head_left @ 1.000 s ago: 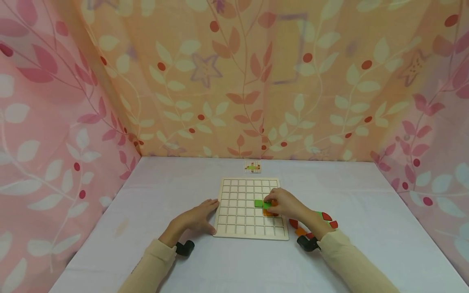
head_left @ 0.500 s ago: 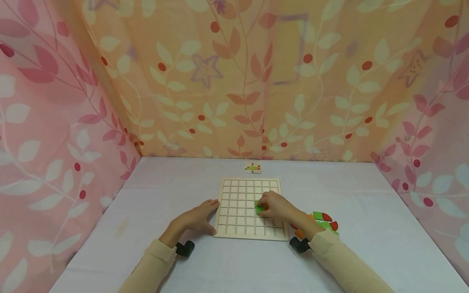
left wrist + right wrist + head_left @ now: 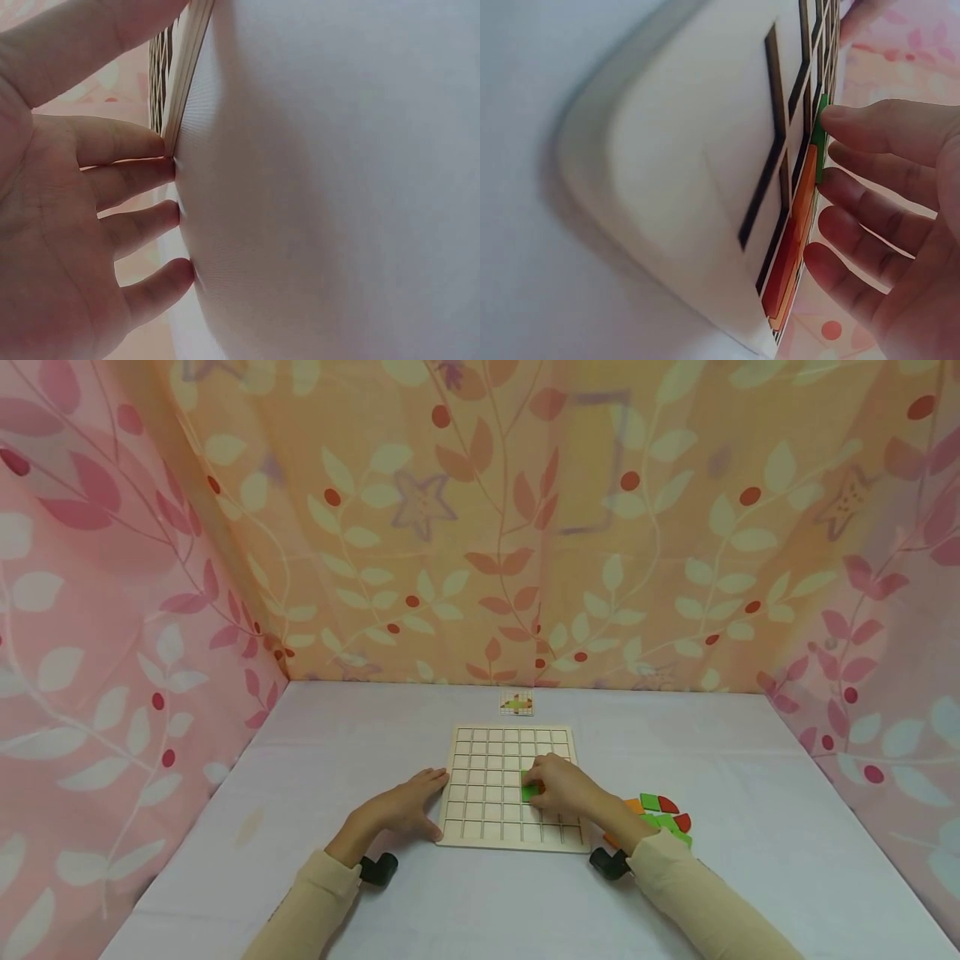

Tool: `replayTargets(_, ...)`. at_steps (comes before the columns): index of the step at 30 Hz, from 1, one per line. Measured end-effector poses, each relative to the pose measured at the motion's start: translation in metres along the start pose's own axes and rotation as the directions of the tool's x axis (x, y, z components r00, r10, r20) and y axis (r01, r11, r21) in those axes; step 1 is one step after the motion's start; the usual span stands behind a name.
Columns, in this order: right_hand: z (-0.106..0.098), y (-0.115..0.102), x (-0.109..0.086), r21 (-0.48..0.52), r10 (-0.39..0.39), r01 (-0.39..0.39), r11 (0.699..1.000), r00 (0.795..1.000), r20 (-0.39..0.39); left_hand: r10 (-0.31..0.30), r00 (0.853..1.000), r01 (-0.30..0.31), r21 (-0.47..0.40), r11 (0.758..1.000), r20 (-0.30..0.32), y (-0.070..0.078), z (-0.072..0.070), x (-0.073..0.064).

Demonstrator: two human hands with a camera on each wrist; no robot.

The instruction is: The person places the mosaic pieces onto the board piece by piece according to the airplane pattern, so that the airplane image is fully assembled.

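Note:
My left hand rests at the left edge of a wooden grid board, fingers spread. In the left wrist view its fingertips reach the board's side and the white cloth. Over the right half of the board my right hand pinches a green square tile with bent fingers. The right wrist view shows the thumb on that green edge. Beside it on the board lie an orange tile and a red piece, both hidden by the right hand in the head view.
Right of the board lies a loose group of pieces: green tiles, red rounded pieces and an orange tile, partly behind the right forearm. A small pattern card lies beyond the board. Flowered cloth walls enclose the white table.
My right hand has shifted left and slightly nearer with the green tile, mostly in the first half second. The orange pieces under it have become hidden. The left hand stays put.

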State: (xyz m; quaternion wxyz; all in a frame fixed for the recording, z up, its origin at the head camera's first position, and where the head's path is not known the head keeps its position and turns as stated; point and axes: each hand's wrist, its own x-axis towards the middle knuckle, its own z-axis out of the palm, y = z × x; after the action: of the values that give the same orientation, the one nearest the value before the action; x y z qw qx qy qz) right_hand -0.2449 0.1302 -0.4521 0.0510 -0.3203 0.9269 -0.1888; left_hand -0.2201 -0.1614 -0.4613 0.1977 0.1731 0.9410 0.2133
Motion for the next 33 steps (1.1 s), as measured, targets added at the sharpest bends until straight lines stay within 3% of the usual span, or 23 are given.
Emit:
replayTargets(11,0.0004,-0.0008,-0.0014,-0.021,0.010,-0.011,1.000,1.000,-0.010,-0.002,1.000,0.002,-0.005,1.000,0.000,0.0010,-0.0005,-0.0013)
replayTargets(25,0.0020,-0.0006,-0.0003,-0.061,-0.047,0.044,0.997,0.998,-0.040,0.004,1.000,-0.004,-0.003,1.000,-0.002,-0.0007,-0.0001,-0.0010)
replayTargets(33,-0.0058,0.0045,-0.0045,0.034,0.013,-0.012,0.999,0.999,-0.031,0.006,1.000,-0.006,-0.007,1.000,-0.002,-0.0016,0.0002,-0.0007)
